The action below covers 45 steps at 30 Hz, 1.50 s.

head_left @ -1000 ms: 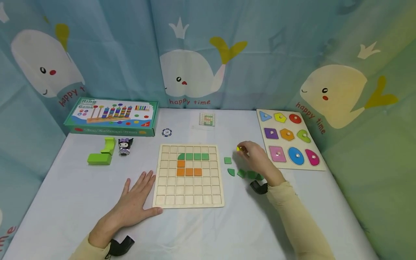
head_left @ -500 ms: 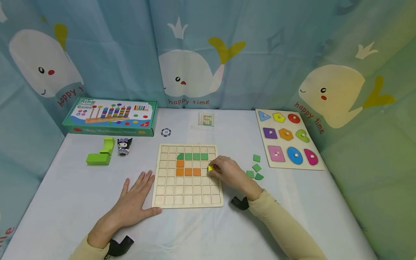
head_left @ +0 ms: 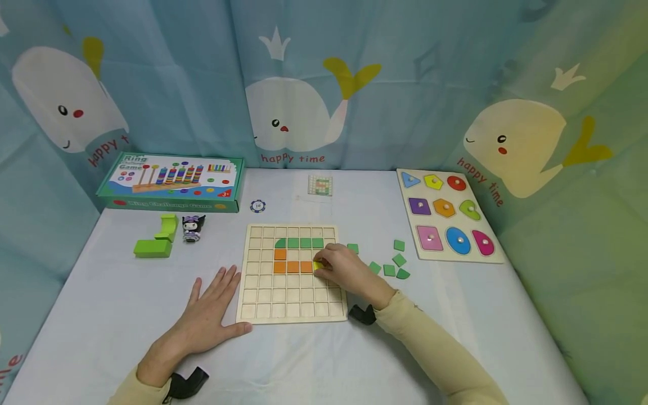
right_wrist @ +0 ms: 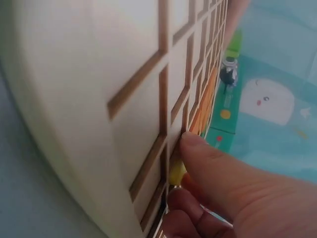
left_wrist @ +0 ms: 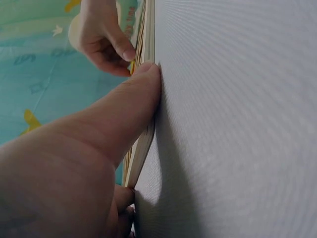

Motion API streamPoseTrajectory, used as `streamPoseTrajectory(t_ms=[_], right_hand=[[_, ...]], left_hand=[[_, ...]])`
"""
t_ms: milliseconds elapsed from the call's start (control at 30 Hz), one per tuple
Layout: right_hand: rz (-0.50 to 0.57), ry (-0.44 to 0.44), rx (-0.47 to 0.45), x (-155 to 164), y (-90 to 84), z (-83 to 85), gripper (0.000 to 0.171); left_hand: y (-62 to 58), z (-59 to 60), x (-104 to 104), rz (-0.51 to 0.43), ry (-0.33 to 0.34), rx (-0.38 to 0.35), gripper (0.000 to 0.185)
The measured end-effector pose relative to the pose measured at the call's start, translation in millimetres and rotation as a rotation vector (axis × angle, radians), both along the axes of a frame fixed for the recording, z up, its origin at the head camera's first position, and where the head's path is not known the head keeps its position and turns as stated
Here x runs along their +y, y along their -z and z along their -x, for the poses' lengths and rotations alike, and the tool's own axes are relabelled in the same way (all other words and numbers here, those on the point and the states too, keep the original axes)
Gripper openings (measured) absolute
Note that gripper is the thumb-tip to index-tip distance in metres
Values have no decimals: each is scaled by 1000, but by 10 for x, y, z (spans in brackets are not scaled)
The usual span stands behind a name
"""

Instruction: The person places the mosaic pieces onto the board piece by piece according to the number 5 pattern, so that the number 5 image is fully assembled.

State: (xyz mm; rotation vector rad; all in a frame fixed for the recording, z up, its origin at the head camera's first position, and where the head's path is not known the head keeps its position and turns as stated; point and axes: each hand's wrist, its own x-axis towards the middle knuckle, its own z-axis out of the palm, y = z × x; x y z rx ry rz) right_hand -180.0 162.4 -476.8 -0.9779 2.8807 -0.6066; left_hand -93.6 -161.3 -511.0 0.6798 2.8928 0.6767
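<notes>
Nearest to us, our left hand [head_left: 205, 315] lies flat on the surface [head_left: 314, 360] with fingers spread, its thumb pressed against the lower left edge of the wooden grid board [head_left: 292, 304], which we judge is steadying it; just beyond, our right hand [head_left: 344, 270] pinches a small yellow tile [head_left: 317, 265] between thumb and fingertips, the tile sitting low over the board, right beside the end of the orange row [head_left: 293, 267] and seemingly at the next cell; the right wrist view shows the yellow piece against the grid lines, though we cannot tell whether it is fully seated; so we judge the step in hand to be the setting of this yellow tile into its square; the next move calls for a level press into the cell and a clean release without nudging the orange neighbours; above them runs the green row [head_left: 300, 243], and to the right loose green tiles [head_left: 390, 269] lie scattered; farther back rest the pattern card [head_left: 320, 185], the shape puzzle [head_left: 448, 215] and the ring game box [head_left: 172, 181]
</notes>
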Motion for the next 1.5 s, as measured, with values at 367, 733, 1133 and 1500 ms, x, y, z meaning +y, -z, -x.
streamPoseTrajectory(t_ms=[367, 733, 1133, 1500], right_hand=[[53, 34, 26, 349, -79, 48, 21], [0, 341, -21, 1301, -103, 215, 20], [-34, 436, -128, 1739, -69, 269, 26], [-49, 449, -105, 1720, -87, 278, 23]], left_hand=[[9, -4, -3, -6, -2, 1, 107], [8, -13, -9, -4, -3, -1, 107], [11, -8, -20, -8, 1, 0, 107], [12, 7, 2, 6, -6, -6, 107]])
